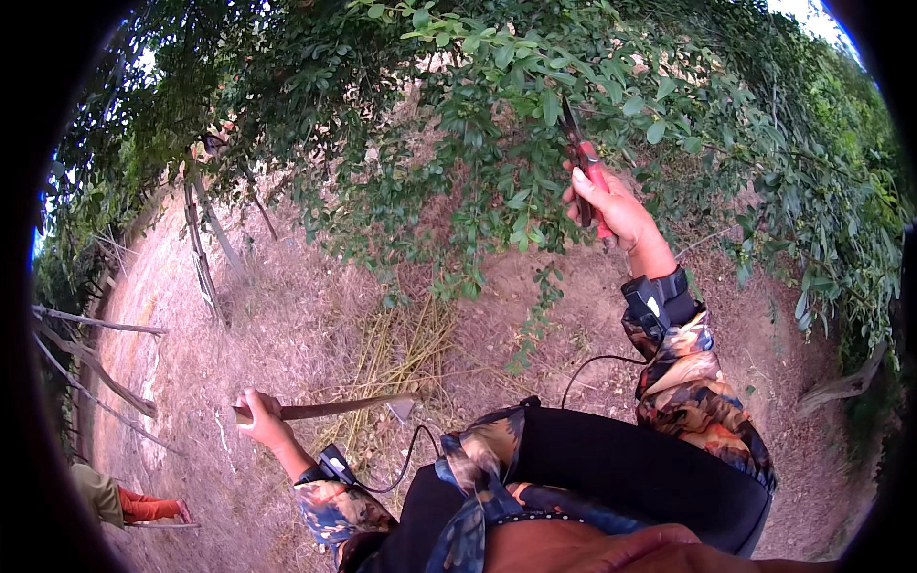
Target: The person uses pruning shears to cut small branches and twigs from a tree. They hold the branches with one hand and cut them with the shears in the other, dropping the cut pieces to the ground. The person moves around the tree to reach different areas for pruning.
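My right hand point(609, 208), raised at the right of centre, grips red-handled pruning shears point(593, 172). Their dark blades point up into the leafy branches point(501, 129) of a tree or shrub; leaves partly cover the blades, so whether they touch a stem cannot be told. Low on the left, my left hand point(262, 419) is closed around one end of a wooden handle point(337, 407). It stretches to the right over the ground and ends near a pale, flat piece point(402, 410), perhaps a metal blade. Both wrists wear dark bands with small devices and cables.
A pile of cut thin stems point(415, 340) lies on the dry ground before me. Bare grey branches point(93, 358) jut in from the left, and trunks point(204, 251) stand at upper left. At lower left is another person's red-sleeved arm or leg point(147, 506).
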### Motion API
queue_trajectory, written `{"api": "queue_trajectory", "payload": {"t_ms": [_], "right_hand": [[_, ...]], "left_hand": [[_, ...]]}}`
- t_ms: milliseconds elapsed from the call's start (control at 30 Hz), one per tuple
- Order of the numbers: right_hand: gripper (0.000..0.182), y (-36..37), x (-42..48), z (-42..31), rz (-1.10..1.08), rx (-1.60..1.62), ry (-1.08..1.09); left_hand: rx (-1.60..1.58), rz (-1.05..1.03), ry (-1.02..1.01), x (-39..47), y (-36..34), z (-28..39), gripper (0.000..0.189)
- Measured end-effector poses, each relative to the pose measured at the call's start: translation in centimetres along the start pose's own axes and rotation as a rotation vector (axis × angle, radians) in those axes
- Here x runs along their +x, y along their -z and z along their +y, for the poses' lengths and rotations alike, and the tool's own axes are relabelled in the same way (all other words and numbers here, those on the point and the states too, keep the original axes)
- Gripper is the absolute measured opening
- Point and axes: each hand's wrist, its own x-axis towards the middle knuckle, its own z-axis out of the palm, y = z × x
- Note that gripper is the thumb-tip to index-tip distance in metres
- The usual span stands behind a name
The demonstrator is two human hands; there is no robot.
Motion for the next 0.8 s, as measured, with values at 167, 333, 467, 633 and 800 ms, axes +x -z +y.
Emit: {"api": "queue_trajectory", "payload": {"t_ms": [167, 333, 467, 633, 800], "right_hand": [[0.049, 0.5, -0.1, -0.3, -0.049, 0.03, -0.017], [0.046, 0.9, -0.4, 0.1, 0.02, -0.03, -0.001], [0.046, -0.1, -1.2, -0.1, -0.096, -0.029, 0.028], [0.055, -1.4, -1.0, 1.3, 0.033, -0.425, 0.297], [0.061, -3.5, 0.7, 1.5, 0.221, -0.754, 0.441]], "left_hand": [[-0.002, 0.015, -0.002, -0.1, 0.0, 0.3, 0.032], [-0.02, -0.009, 0.011, 0.1, -0.2, -0.6, 0.032], [-0.028, 0.026, 0.01, -0.6, 0.0, 0.6, 0.031], [-0.012, 0.0, -0.02, -0.4, 0.1, -0.7, 0.03], [-0.037, -0.004, 0.011, -0.5, 0.2, -0.5, 0.03]]}}
